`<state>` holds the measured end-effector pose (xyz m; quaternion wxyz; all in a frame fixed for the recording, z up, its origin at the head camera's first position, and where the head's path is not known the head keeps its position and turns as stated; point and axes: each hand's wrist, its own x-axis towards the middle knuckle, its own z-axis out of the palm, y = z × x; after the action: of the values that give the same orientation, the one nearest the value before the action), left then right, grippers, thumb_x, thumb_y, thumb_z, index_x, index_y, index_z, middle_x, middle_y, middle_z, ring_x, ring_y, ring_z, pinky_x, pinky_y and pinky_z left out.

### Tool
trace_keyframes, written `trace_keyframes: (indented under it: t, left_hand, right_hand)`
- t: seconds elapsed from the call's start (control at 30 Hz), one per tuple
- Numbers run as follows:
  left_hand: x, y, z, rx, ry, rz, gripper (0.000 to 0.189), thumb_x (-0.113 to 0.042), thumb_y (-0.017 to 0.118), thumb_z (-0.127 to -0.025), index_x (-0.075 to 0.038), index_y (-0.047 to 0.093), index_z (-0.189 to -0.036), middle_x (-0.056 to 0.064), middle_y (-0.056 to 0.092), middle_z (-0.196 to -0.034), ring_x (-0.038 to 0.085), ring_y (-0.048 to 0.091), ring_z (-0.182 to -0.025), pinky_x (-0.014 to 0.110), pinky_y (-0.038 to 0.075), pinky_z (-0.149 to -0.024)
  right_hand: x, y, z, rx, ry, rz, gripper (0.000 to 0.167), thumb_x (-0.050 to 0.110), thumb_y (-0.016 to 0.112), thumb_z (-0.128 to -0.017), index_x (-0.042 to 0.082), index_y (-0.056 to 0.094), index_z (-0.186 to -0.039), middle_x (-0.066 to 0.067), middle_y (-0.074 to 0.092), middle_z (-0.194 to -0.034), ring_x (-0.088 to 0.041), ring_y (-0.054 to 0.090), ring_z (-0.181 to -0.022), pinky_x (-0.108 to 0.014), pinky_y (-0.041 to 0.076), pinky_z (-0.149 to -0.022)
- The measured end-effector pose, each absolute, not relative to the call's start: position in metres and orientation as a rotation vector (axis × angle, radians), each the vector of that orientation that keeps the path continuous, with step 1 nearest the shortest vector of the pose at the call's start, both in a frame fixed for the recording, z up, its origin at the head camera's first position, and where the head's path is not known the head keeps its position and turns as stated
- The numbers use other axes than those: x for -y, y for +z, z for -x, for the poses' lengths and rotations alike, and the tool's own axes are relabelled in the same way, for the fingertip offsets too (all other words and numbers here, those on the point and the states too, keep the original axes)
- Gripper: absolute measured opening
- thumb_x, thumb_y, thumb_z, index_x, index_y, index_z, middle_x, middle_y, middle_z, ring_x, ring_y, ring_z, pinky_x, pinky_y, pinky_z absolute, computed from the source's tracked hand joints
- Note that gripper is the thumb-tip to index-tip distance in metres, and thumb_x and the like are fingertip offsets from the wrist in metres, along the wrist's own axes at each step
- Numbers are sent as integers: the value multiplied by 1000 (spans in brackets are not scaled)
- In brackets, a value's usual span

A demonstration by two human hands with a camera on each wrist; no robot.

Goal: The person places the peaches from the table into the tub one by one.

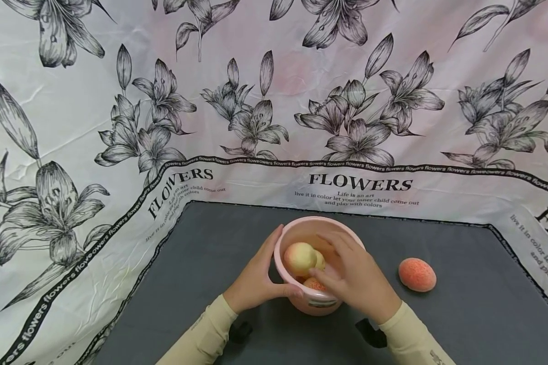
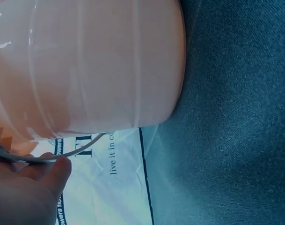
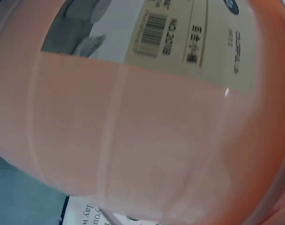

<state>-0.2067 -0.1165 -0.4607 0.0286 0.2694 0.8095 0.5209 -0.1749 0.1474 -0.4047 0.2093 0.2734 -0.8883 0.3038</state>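
Observation:
A pink bucket (image 1: 311, 305) stands on the grey cloth; its ribbed wall fills much of both wrist views. My left hand (image 1: 255, 284) grips its left side, thumb over the front rim and fingers along the far left. In the left wrist view, the fingers (image 2: 55, 176) lie by the bucket's thin handle (image 2: 86, 146). My right hand (image 1: 353, 276) reaches over the right rim, fingers down inside; I cannot tell if they hold anything. Inside lie a yellow-and-pink peach (image 1: 300, 258), a yellow fruit (image 1: 320, 260) partly behind it, and an orange-red fruit (image 1: 315, 284) near the front.
Right of the bucket, an orange-red fruit (image 1: 417, 275) lies on the grey cloth (image 1: 201, 243). A white flower-printed sheet (image 1: 274, 132) rises behind and at the sides. A printed label with a barcode (image 3: 154, 35) is on the bucket's wall.

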Motion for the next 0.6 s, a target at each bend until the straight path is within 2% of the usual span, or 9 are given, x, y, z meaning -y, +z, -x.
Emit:
trace_keyframes:
  t: [0.3,0.43,0.6]
  left_hand:
    - [115,-461,207,-2505,1618,-817,134,-63,95,-75,-47,3,-172,-17,11,-181,12,18,-167,63,29,-132]
    - [114,-462,207,-2508,1614,-819,134,-60,96,-76,-47,3,-172,-13,12,-182,12,18,-167,62,28,-132]
    - [113,-462,207,-2520,1603,-816,134,-63,95,-75,-47,3,-172,-15,12,-181,13,19,-167,62,28,-132]
  right_hand:
    - [-155,-404,172,2445,816,-734,75,29,95,-85,12,60,-150,-4,65,-145,-24,66,-130,-53,59,-104]
    - [-157,-405,171,2437,812,-717,74,30,96,-84,10,62,-148,-5,66,-144,-25,68,-127,-54,60,-102]
    - [-162,-406,170,2458,829,-674,78,31,95,-85,16,59,-152,-5,66,-145,-25,67,-127,-54,59,-102]
